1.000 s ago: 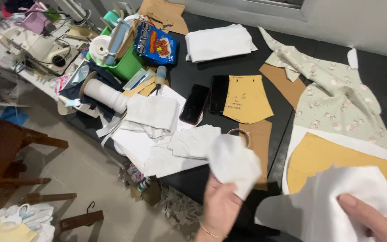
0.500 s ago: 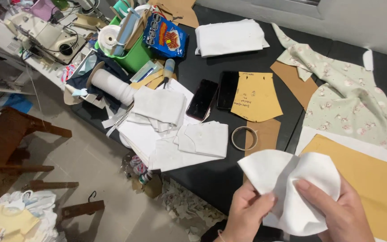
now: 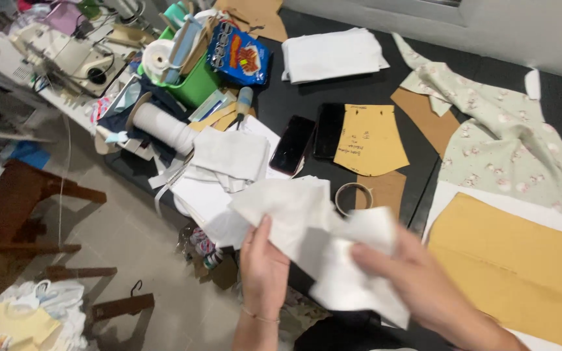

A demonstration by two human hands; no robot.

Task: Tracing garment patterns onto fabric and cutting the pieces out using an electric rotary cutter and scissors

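Over at the far left a sewing machine (image 3: 53, 55) sits at the table's edge, with a wooden stool (image 3: 27, 214) on the floor below it and a heap of pale clothes (image 3: 30, 318) in the corner. Next along comes a green bin (image 3: 193, 84) stuffed with odds and ends, a white roll (image 3: 164, 127) lying just beside it, and a blue snack bag (image 3: 239, 55) leaning behind. Folded white pieces (image 3: 226, 156) are piled near the table's front edge. The left hand (image 3: 265, 266) is closed on the white cloth (image 3: 313, 227), thumb on top, holding it up over that edge. Past it two dark phones (image 3: 310, 136) lie side by side, touching a tan paper pattern (image 3: 369, 140), and a tape ring (image 3: 352, 198) rests just behind the cloth. The right hand (image 3: 417, 279), blurred, pinches the cloth's other end between thumb and fingers. Further right lies a large tan sheet (image 3: 515, 266), with floral fabric (image 3: 508, 140) spread above it.
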